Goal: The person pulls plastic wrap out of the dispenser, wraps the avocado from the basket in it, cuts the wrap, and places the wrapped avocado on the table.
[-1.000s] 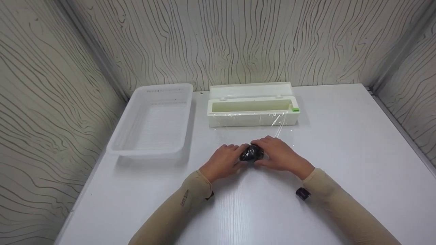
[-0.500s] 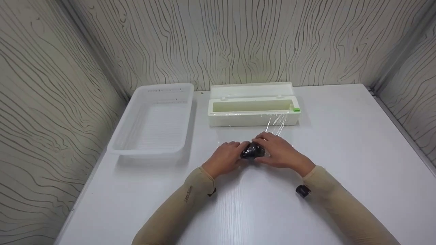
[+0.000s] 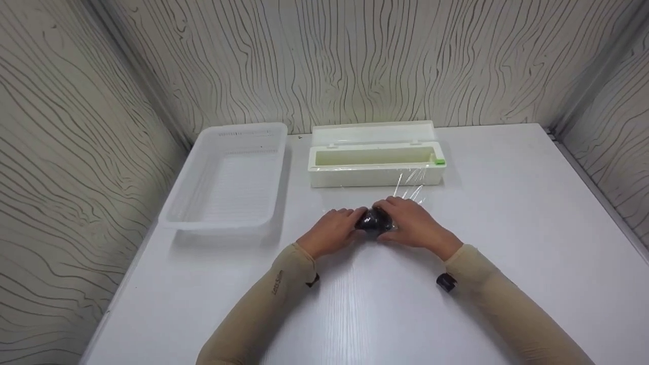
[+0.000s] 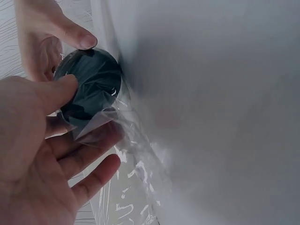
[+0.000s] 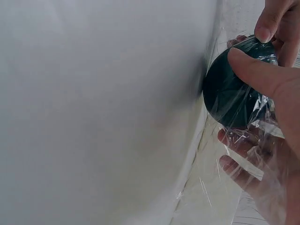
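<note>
A smooth, dark round object [image 3: 371, 221] is held between both hands, partly wrapped in clear cling film. My left hand [image 3: 332, 232] grips it from the left; in the left wrist view its thumb presses the dark surface and its fingers lie beneath a fold of film [image 4: 96, 126]. From the opposite side my right hand [image 3: 413, 223] grips it, thumb on top, with crinkled film [image 5: 265, 124] over its fingers. The film stretches back to a long white cling film dispenser [image 3: 375, 177], whose lid is raised. Hands cover both ends of the object.
A green slider [image 3: 439, 162] sits at the dispenser's right end. To the left stands a white plastic basket [image 3: 220, 225]. The white table [image 3: 517, 213] meets patterned walls [image 3: 375, 61] at the back and sides.
Both hands and the dark object have shifted slightly towards the dispenser. The creases in the film in front of the dispenser have changed, and both hands keep their grip.
</note>
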The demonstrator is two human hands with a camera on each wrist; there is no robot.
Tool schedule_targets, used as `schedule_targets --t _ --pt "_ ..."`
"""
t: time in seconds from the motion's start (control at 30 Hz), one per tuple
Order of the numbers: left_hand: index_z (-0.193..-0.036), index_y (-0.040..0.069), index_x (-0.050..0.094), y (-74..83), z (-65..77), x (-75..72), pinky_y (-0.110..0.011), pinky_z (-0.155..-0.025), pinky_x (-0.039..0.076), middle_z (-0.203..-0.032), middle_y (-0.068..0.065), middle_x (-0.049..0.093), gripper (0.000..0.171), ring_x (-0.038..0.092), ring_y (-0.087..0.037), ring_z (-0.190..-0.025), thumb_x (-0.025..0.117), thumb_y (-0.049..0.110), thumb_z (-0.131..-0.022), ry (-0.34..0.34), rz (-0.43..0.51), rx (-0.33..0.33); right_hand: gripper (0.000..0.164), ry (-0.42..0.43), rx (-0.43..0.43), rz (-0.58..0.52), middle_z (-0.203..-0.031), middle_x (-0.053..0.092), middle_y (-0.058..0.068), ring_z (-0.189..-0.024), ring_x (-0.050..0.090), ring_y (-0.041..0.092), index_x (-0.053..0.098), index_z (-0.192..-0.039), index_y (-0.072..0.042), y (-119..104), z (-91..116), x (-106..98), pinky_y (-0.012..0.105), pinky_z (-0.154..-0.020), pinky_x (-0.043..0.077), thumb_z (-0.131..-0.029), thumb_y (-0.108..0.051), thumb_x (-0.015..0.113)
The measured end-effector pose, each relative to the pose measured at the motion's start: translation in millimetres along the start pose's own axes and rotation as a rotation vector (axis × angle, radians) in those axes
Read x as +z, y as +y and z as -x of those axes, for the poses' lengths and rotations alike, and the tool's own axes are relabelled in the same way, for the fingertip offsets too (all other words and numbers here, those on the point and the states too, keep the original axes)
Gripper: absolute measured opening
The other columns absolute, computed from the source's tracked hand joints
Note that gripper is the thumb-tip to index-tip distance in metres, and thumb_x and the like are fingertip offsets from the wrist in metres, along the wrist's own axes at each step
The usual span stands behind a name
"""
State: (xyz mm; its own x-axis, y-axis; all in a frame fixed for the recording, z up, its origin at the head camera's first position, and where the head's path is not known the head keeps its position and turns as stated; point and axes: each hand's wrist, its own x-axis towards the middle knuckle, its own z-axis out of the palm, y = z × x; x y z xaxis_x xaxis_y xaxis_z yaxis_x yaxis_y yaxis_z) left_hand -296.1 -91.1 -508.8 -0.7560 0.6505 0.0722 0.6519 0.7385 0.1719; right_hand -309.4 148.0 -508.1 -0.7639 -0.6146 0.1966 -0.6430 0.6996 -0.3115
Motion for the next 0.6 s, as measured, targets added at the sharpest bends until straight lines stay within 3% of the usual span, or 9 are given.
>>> schedule_targets --t 0.23,0.43,0.6 --pt "-0.151 0.010 0.047 -5.4 -3.8 -1.3 -0.042 -0.104 0.052 -0.132 -0.010 0.068 0.053 0.065 -0.025 -0.120 0.055 0.039 -0.107 -0.037 0.003 -0.046 0.070 -0.044 0.011 0.004 -0.130 0.068 0.015 -0.123 0.063 0.034 0.053 -0.138 -0.006 -1 -4 -4 0.055 -0.106 0.047 -0.084 -0.034 0.086" --pt "-0.152 0.012 0.049 -1.3 -7.3 -2.3 -0.039 -0.099 0.053 -0.129 -0.004 0.062 0.068 0.062 -0.019 -0.117 0.070 0.047 -0.097 0.054 -0.100 -0.061 0.064 -0.069 0.003 0.022 -0.122 0.069 0.013 -0.116 0.063 0.032 0.057 -0.135 -0.006 4 -8 -5 0.055 -0.102 0.050 -0.085 -0.036 0.084" --pt "-0.144 0.017 0.054 0.6 -10.6 -1.0 -0.039 -0.098 0.054 -0.128 -0.001 0.065 0.061 0.063 -0.019 -0.117 0.076 0.044 -0.094 0.114 -0.178 -0.040 0.064 -0.067 -0.018 0.013 -0.124 0.068 0.013 -0.116 0.061 0.032 0.060 -0.134 -0.005 7 -11 -6 0.053 -0.100 0.051 -0.085 -0.037 0.084"
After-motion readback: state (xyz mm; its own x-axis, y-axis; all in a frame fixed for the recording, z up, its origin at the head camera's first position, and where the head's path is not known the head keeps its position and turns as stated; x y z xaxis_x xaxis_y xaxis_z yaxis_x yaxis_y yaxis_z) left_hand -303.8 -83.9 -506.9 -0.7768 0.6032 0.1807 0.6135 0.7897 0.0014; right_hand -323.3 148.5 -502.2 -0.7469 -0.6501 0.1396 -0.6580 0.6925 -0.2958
